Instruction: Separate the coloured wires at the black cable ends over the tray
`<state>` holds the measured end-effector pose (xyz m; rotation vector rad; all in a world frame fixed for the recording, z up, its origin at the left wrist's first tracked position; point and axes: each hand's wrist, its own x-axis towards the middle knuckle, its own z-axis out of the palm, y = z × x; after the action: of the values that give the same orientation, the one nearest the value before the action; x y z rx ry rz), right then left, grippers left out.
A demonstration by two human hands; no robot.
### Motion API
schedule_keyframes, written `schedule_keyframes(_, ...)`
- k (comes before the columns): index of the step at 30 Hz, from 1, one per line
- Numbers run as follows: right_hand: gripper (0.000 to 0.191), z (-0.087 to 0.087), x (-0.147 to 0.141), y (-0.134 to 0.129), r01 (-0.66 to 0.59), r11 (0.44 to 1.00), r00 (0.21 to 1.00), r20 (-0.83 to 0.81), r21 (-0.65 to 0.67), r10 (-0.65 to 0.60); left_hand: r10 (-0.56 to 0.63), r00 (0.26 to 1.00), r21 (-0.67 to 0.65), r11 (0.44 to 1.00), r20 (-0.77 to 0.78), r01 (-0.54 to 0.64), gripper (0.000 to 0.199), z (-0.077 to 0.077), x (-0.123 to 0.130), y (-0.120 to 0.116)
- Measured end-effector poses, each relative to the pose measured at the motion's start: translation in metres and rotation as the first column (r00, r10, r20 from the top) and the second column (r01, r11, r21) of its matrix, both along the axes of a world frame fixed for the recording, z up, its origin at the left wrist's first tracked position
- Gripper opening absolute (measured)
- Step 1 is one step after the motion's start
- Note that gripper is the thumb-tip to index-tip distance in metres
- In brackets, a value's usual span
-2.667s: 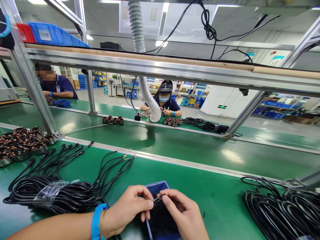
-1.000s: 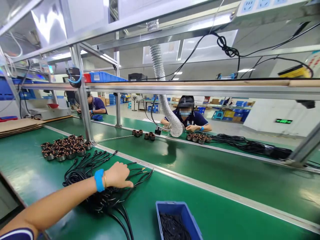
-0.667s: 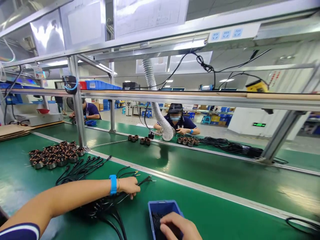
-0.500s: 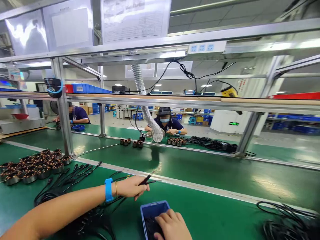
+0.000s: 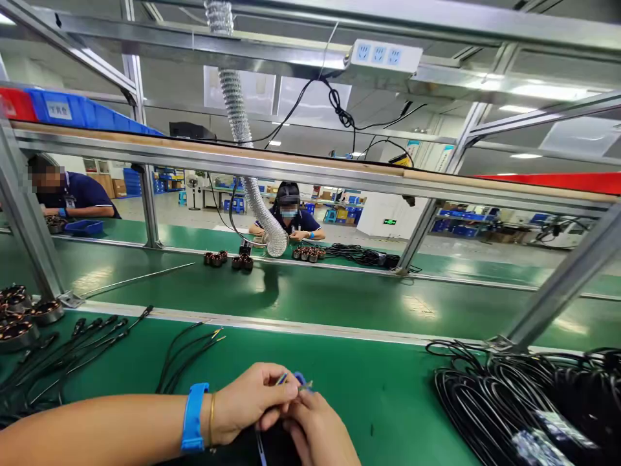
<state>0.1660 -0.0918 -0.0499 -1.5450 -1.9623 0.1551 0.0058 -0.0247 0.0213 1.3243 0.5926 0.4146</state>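
My left hand (image 5: pixel 250 398), with a blue wristband, pinches a cable end whose thin coloured wires (image 5: pixel 282 378) stick out past the fingertips. Close against it, my right hand (image 5: pixel 320 427) has its fingers closed at the wire tips. Whatever small piece may be between those fingers is hidden. Below both hands is a small blue bin (image 5: pixel 262 450) with dark contents, mostly covered by them. Left of my hands, several black cables (image 5: pixel 179 356) lie with stripped coloured ends on the green bench.
Copper-wound stators (image 5: pixel 17 317) stand at the left, beside black cables with connectors (image 5: pixel 92 333). A big heap of coiled black cable (image 5: pixel 514 395) fills the right. Metal frame posts (image 5: pixel 567 285) rise from the bench. A flexible silver duct (image 5: pixel 242 129) hangs ahead; two people sit beyond.
My right hand has come out of the blue bin and met my left hand at the wire ends. My left hand has moved slightly lower, and the view has shifted right.
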Motion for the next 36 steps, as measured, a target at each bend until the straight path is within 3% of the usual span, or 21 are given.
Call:
schedule_keyframes(5,0.022,0.017,0.002,-0.005,-0.047,0.994,0.916,-0.401,-0.098,0.004,0.088,0.996,-0.019,0.996,-0.024,-0.088,0.035,-0.008,-0.004,-0.005)
schedule_keyframes(10,0.03,0.025,-0.004,-0.01,-0.092,0.984,0.678,-0.733,-0.155,-0.052,0.13,0.991,0.004,0.992,-0.032,-0.13,0.027,-0.003,-0.008,-0.007)
schedule_keyframes(14,0.034,0.026,-0.011,-0.013,0.062,0.99,0.487,-0.862,-0.126,-0.14,0.171,0.985,-0.028,0.985,-0.009,-0.172,0.022,-0.007,-0.007,-0.005)
schedule_keyframes(16,0.033,0.028,-0.013,-0.014,0.145,0.985,0.498,-0.853,-0.095,-0.156,0.178,0.984,-0.038,0.983,0.002,-0.178,0.02,-0.01,-0.007,-0.004)
schedule_keyframes(19,0.026,0.032,-0.014,-0.016,0.222,0.975,0.596,-0.792,0.008,-0.129,0.164,0.986,-0.024,0.986,-0.009,-0.164,0.017,-0.011,-0.008,-0.006)
schedule_keyframes(24,0.011,0.037,-0.009,-0.018,0.2,0.971,0.725,-0.686,0.129,-0.059,0.156,0.987,0.001,0.988,-0.041,-0.156,0.016,-0.01,-0.01,-0.008)
schedule_keyframes(36,0.009,0.039,-0.007,-0.021,0.157,0.982,0.767,-0.64,0.11,-0.051,0.157,0.986,0.039,0.987,-0.058,-0.155,0.017,-0.01,-0.011,-0.008)
